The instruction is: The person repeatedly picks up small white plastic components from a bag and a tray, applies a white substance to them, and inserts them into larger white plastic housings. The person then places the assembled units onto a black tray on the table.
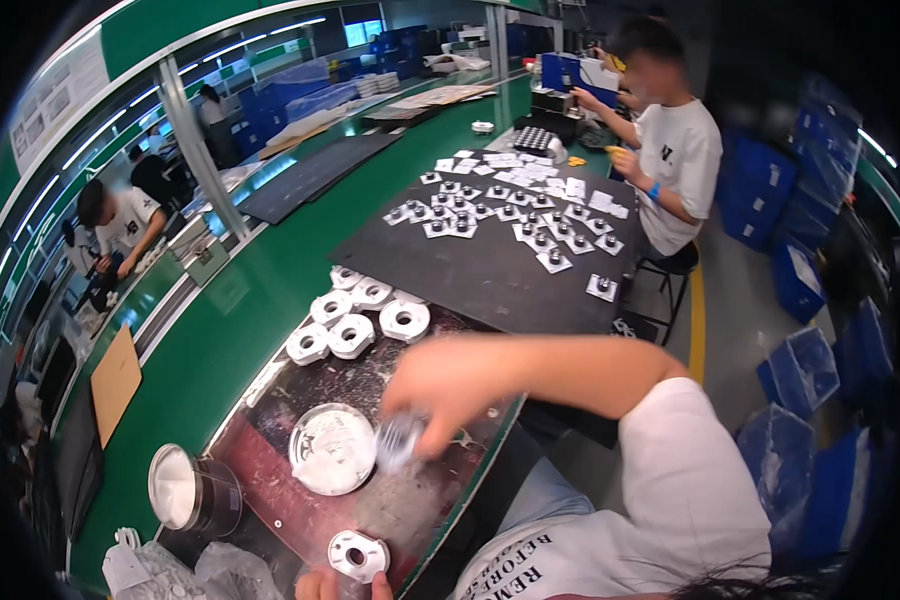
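My left hand (pixel 342 587), only its fingertips showing at the lower edge, is closed on a white ring-shaped part (pixel 359 552) with a round hole. Reaching across from the right, my right hand (pixel 438 388) is smeared by motion but appears closed round a clear ridged plastic piece (pixel 398 443). That piece is beside the right rim of a shallow round dish (pixel 332 449) smeared with white paste. Several more white ring-shaped parts (pixel 350 336) sit beyond the dish. The dish rests on a worn dark red board (pixel 270 460).
A tub of white paste (pixel 182 492) stands left of the board, near crumpled plastic bags (pixel 235 572). Farther off, a black mat (pixel 450 270) carries many small white square pieces with black centres (pixel 553 260). A co-worker (pixel 670 150) sits at the right. Blue bins (pixel 755 190) line the floor.
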`<action>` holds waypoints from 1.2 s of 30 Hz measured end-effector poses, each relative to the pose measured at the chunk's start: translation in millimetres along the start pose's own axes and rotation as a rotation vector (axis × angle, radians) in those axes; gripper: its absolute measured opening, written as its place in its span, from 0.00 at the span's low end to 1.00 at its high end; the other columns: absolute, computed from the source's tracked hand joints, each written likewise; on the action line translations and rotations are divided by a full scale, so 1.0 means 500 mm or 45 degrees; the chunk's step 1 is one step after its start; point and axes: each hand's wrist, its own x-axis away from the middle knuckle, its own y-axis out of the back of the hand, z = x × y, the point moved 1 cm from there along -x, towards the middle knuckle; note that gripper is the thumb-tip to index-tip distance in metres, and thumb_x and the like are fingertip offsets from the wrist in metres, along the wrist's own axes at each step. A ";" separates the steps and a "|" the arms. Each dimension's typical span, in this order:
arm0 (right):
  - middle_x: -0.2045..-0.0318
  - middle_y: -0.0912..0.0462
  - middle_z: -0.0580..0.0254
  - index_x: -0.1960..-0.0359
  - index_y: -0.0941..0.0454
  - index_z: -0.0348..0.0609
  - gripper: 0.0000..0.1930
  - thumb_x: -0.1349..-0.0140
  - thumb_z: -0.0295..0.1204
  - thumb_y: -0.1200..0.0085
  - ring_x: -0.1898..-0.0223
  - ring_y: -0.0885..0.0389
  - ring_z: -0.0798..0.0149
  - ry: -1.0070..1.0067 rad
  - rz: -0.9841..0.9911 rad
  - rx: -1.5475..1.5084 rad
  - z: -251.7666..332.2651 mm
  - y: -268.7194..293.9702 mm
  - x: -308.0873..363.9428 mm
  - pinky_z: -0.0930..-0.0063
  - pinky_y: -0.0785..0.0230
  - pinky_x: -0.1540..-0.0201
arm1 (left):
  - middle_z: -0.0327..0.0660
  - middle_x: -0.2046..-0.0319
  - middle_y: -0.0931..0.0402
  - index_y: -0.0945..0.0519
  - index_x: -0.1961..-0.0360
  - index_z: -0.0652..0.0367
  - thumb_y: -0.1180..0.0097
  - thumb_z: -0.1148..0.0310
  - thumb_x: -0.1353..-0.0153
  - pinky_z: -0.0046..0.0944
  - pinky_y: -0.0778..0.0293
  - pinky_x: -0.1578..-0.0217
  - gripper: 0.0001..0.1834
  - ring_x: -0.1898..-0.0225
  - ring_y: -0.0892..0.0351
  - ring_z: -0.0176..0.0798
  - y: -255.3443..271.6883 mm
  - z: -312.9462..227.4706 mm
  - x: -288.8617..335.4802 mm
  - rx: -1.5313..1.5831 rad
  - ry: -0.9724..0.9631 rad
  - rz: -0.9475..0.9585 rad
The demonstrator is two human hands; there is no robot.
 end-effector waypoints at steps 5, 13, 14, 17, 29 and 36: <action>0.71 0.19 0.51 0.65 0.21 0.37 0.24 0.62 0.42 0.39 0.68 0.21 0.50 0.451 0.071 -0.242 0.062 -0.153 -0.064 0.63 0.29 0.65 | 0.48 0.69 0.24 0.21 0.65 0.62 0.39 0.72 0.52 0.48 0.26 0.66 0.12 0.67 0.23 0.52 0.024 -0.074 -0.109 -0.033 -0.477 0.150; 0.63 0.20 0.51 0.59 0.23 0.37 0.22 0.51 0.40 0.39 0.60 0.21 0.53 0.375 -0.134 -0.839 0.089 -0.221 -0.067 0.67 0.30 0.57 | 0.51 0.65 0.23 0.21 0.60 0.63 0.46 0.71 0.43 0.43 0.27 0.59 0.11 0.58 0.23 0.46 0.028 -0.045 -0.049 -0.593 0.153 0.610; 0.62 0.20 0.51 0.57 0.24 0.37 0.22 0.50 0.41 0.40 0.58 0.22 0.53 0.360 -0.216 -0.825 0.099 -0.233 -0.064 0.67 0.31 0.56 | 0.50 0.64 0.24 0.24 0.58 0.63 0.44 0.74 0.46 0.44 0.28 0.58 0.13 0.59 0.25 0.47 0.019 -0.034 -0.042 -0.476 0.020 0.334; 0.53 0.24 0.52 0.49 0.28 0.38 0.26 0.44 0.42 0.41 0.51 0.25 0.56 0.310 -0.355 -0.817 0.132 -0.258 -0.057 0.68 0.34 0.49 | 0.46 0.71 0.27 0.24 0.68 0.61 0.43 0.81 0.46 0.45 0.31 0.66 0.05 0.69 0.27 0.50 -0.008 -0.036 -0.043 -0.216 -0.109 -0.374; 0.56 0.22 0.60 0.54 0.25 0.45 0.26 0.59 0.30 0.34 0.53 0.25 0.61 0.504 -0.406 -0.461 0.102 -0.234 -0.089 0.67 0.38 0.47 | 0.53 0.47 0.36 0.40 0.40 0.63 0.26 0.58 0.63 0.49 0.38 0.46 0.50 0.46 0.36 0.56 0.019 0.026 0.032 0.167 0.376 -0.019; 0.59 0.22 0.67 0.57 0.23 0.48 0.23 0.60 0.35 0.36 0.55 0.27 0.64 0.859 -0.025 0.081 0.123 -0.261 -0.132 0.65 0.44 0.49 | 0.54 0.42 0.38 0.53 0.35 0.62 0.26 0.59 0.64 0.52 0.39 0.44 0.59 0.43 0.36 0.58 -0.032 0.036 0.028 0.358 0.424 0.240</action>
